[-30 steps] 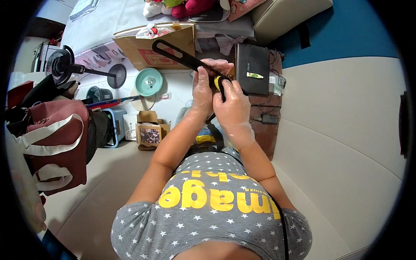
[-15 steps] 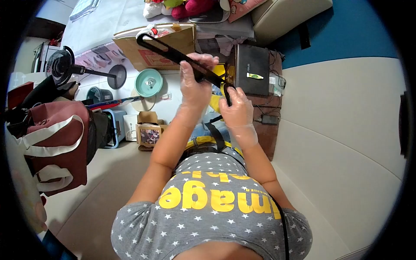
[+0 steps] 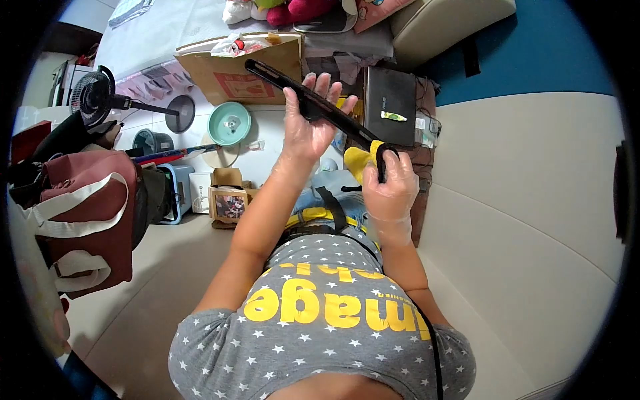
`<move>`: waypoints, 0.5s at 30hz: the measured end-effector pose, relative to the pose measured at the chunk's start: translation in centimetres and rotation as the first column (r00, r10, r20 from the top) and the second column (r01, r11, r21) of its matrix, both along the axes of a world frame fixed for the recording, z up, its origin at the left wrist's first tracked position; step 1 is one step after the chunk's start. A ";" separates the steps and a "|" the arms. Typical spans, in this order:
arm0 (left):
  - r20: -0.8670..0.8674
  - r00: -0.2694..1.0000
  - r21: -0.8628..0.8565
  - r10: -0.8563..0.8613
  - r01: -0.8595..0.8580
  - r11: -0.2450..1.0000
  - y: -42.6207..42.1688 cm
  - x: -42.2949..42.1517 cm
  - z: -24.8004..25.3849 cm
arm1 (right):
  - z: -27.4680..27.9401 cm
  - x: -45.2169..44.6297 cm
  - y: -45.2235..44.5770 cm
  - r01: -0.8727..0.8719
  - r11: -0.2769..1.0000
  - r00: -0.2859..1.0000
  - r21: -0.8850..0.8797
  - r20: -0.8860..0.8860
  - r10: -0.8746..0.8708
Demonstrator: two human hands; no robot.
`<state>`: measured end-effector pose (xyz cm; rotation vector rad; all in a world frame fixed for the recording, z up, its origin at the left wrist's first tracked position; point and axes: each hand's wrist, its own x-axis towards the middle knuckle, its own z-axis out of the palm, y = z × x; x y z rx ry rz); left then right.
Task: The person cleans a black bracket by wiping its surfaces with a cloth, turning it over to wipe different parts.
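Both of my hands wear clear plastic gloves. A long, narrow black bar-like tool (image 3: pixel 327 112) slants across in front of me, one end up to the left and the other down to the right. It rests in my left hand (image 3: pixel 309 130), between the thumb and the loosely spread fingers. My right hand (image 3: pixel 390 193) has its fingers closed on a yellow cloth (image 3: pixel 359 162) at the tool's lower right end. A black loop (image 3: pixel 382 165) shows by these fingers; whether it belongs to the cloth or the tool I cannot tell.
Beyond my hands stands a cardboard box (image 3: pixel 233 70). A black laptop (image 3: pixel 389 100) with a small tube (image 3: pixel 393 116) on it sits to the right. Leftward are a green basin (image 3: pixel 229 124), a black fan (image 3: pixel 93 97), a small open carton (image 3: pixel 229 200) and a maroon bag (image 3: pixel 90 227).
My right hand has moved right and toward me, and more of the yellow cloth shows. The black tool has shifted right and turned, and my left fingers have spread wider.
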<state>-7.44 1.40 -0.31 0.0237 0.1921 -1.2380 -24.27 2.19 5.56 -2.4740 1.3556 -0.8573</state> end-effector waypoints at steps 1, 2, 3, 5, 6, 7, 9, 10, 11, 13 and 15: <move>-0.001 1.000 0.000 0.000 0.000 1.000 0.0 -0.2 0.0 | 0.1 0.1 0.0 0.002 1.000 1.000 -0.016 -0.018 -0.002; 0.008 1.000 0.010 -0.005 0.005 1.000 -0.1 -0.4 0.0 | 0.2 0.2 0.0 0.001 1.000 1.000 -0.016 -0.020 -0.001; 0.017 1.000 0.020 -0.011 0.011 1.000 -0.1 -0.5 0.0 | 0.2 0.3 0.0 0.012 1.000 1.000 -0.006 -0.027 -0.013; 0.024 1.000 0.002 -0.012 0.012 1.000 -0.1 -0.6 0.0 | 0.3 0.5 0.1 0.023 1.000 0.999 0.008 -0.033 -0.023; 0.031 0.999 -0.019 -0.013 0.014 1.000 -0.1 -0.7 0.0 | 0.3 0.6 0.1 0.032 0.999 0.998 0.023 -0.060 -0.031; 0.031 0.999 -0.018 -0.012 0.013 1.000 0.0 -0.8 0.1 | 0.2 0.7 0.2 0.042 0.998 0.995 0.038 -0.087 -0.038; 0.095 0.995 -0.060 -0.009 0.015 0.998 0.1 -1.0 0.3 | 0.2 1.1 0.3 0.043 0.997 0.997 0.071 -0.064 -0.038; 0.095 0.995 -0.060 -0.009 0.014 0.998 0.1 -1.3 0.4 | 0.2 1.3 0.3 0.044 0.994 0.998 0.102 -0.041 -0.040; 0.127 0.992 -0.082 -0.004 0.015 0.997 0.2 -1.6 0.6 | 0.2 1.6 0.2 0.043 0.994 0.998 0.102 -0.040 -0.039; 0.190 0.982 -0.090 0.005 0.012 0.996 0.3 -1.9 1.2 | 0.2 2.0 0.0 0.031 0.974 0.999 0.226 -0.022 -0.026; 0.238 0.971 -0.097 0.018 0.006 0.995 0.4 -2.0 1.3 | 0.0 2.4 0.1 0.045 0.971 0.999 0.233 -0.019 -0.041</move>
